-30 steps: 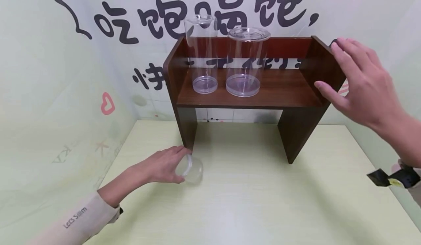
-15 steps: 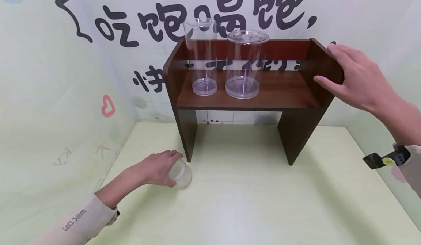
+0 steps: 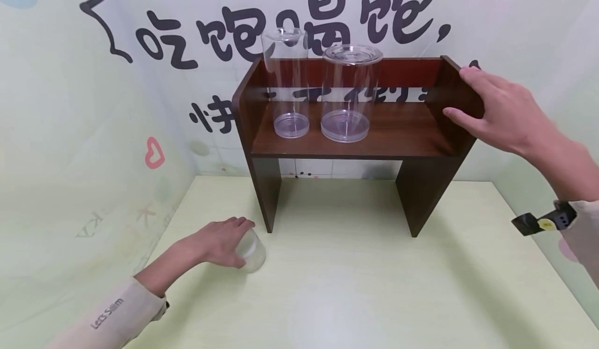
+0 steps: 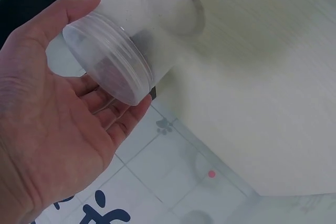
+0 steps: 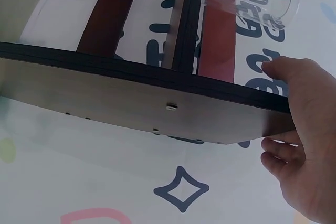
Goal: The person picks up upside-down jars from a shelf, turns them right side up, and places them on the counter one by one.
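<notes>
My left hand point(image 3: 217, 242) grips a small clear plastic jar point(image 3: 254, 255) by its lid end, low over the table left of the shelf's front leg. In the left wrist view, thumb and fingers lie on opposite sides of the ribbed clear lid point(image 4: 110, 59). At the upper right, my right hand point(image 3: 507, 112) holds the side panel of a dark brown wooden shelf point(image 3: 402, 130), thumb inside and fingers outside. Two clear jars stand lid-down on its board: a tall narrow jar point(image 3: 285, 94) at left and a wider jar point(image 3: 351, 97) beside it.
The shelf's two side panels reach down to the pale table point(image 3: 327, 286), with an opening beneath the board. A printed wall cloth point(image 3: 164, 94) with large dark characters stands behind and at the sides.
My left hand has drawn the small jar left and toward me, away from the shelf's leg. My right hand has come down and inward onto the side panel. The two standing jars stay put.
</notes>
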